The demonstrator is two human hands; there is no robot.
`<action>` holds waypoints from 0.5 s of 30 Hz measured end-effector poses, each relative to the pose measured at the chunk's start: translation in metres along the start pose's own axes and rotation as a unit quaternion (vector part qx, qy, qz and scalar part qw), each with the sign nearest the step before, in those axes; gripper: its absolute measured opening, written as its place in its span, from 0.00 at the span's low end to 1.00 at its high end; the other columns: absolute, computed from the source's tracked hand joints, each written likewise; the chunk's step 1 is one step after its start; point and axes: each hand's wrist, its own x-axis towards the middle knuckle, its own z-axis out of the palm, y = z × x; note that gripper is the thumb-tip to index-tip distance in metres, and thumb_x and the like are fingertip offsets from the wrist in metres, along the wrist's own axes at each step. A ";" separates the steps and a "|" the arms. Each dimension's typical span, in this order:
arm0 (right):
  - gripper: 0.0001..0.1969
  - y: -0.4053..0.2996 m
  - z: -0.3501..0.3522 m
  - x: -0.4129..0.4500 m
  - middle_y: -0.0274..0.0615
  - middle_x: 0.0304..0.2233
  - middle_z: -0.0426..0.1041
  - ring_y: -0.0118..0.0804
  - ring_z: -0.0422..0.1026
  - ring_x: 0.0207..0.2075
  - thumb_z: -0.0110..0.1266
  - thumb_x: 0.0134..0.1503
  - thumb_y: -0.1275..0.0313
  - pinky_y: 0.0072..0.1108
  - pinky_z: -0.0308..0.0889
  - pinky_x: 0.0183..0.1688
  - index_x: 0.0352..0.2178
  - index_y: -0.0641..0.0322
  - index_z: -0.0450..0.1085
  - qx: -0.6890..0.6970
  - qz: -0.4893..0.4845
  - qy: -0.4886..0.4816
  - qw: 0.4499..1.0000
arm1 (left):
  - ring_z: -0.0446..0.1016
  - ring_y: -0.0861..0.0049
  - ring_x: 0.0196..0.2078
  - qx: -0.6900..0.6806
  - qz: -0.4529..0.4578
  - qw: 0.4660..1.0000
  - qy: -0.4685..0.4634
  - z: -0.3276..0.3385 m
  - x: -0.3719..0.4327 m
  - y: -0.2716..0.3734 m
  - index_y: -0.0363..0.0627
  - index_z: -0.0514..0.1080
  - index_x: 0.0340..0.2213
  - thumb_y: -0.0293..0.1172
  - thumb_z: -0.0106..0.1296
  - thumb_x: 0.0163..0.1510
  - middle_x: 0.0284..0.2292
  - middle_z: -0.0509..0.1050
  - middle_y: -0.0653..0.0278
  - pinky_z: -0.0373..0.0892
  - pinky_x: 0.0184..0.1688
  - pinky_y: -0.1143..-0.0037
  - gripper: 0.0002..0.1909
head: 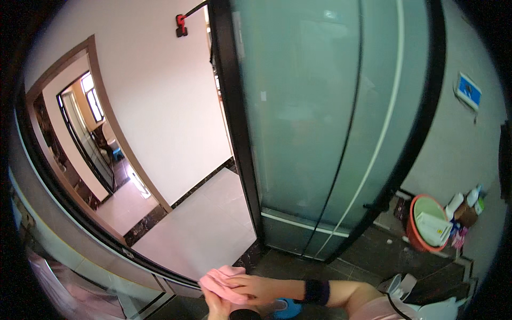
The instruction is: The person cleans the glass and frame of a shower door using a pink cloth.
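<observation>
A folded, bunched pink cloth point(219, 283) is between my two hands at the bottom middle of the view. My left hand point(216, 301) grips it from below and the left side. Over its right side lies my right hand point(258, 289), fingers pressed onto the fabric. Each wrist wears a black band. Just beyond the cloth runs the dark stone threshold point(249, 256) of a doorway. A folded glass door panel point(304, 120) in a black frame point(234, 100) stands ahead to the right.
Pale tiled floor point(196, 216) lies past the doorway. A blue object point(289, 309), partly hidden, is on the dark floor below my right forearm. At right, an orange basin point(412, 224) holds a green basin and a white box, with bottles point(455, 204) beside it. A panel point(468, 91) hangs on the wall.
</observation>
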 end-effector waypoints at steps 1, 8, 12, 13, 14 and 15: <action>0.31 -0.005 0.009 -0.025 0.53 0.54 0.55 0.49 0.53 0.56 0.57 0.46 0.65 0.35 0.50 0.56 0.51 0.68 0.58 0.030 0.039 0.029 0.998 | 0.68 0.61 0.44 0.091 0.082 0.985 -0.122 -0.006 0.004 -0.022 0.36 0.62 0.47 0.64 0.14 0.55 0.44 0.68 0.49 0.64 0.48 0.66 0.43; 0.24 -0.042 0.034 -0.119 0.47 0.53 0.58 0.45 0.55 0.55 0.56 0.49 0.68 0.30 0.51 0.56 0.47 0.66 0.63 0.031 0.161 0.123 0.979 | 0.59 0.60 0.55 -0.083 -0.137 0.986 0.047 0.025 -0.039 -0.078 0.36 0.55 0.51 0.56 0.24 0.58 0.51 0.61 0.50 0.56 0.57 0.63 0.34; 0.20 -0.054 0.018 -0.117 0.45 0.51 0.62 0.43 0.59 0.53 0.55 0.49 0.68 0.30 0.54 0.55 0.43 0.66 0.65 0.009 0.195 0.150 0.969 | 0.60 0.59 0.55 -0.023 -0.196 0.978 0.070 0.038 -0.029 -0.069 0.35 0.54 0.52 0.51 0.26 0.60 0.51 0.61 0.49 0.56 0.57 0.63 0.31; 0.20 -0.055 0.019 -0.115 0.45 0.51 0.62 0.43 0.59 0.53 0.55 0.49 0.68 0.30 0.54 0.55 0.43 0.66 0.65 0.007 0.197 0.155 0.968 | 0.60 0.59 0.54 -0.039 -0.201 0.977 0.056 0.040 -0.026 -0.065 0.35 0.54 0.52 0.51 0.26 0.60 0.50 0.61 0.48 0.57 0.57 0.62 0.30; 0.20 -0.055 0.021 -0.112 0.44 0.51 0.63 0.43 0.59 0.54 0.54 0.50 0.68 0.30 0.55 0.55 0.44 0.66 0.65 0.030 0.228 0.176 0.957 | 0.61 0.57 0.53 -0.012 -0.200 0.979 0.033 0.039 -0.024 -0.063 0.35 0.53 0.52 0.54 0.23 0.59 0.50 0.61 0.47 0.57 0.56 0.62 0.33; 0.21 -0.055 0.026 -0.107 0.43 0.50 0.64 0.42 0.59 0.54 0.54 0.50 0.67 0.30 0.55 0.55 0.44 0.65 0.65 0.054 0.254 0.192 0.946 | 0.61 0.57 0.53 -0.011 -0.199 0.979 0.031 0.030 -0.021 -0.064 0.35 0.53 0.52 0.54 0.23 0.59 0.50 0.61 0.47 0.57 0.56 0.62 0.33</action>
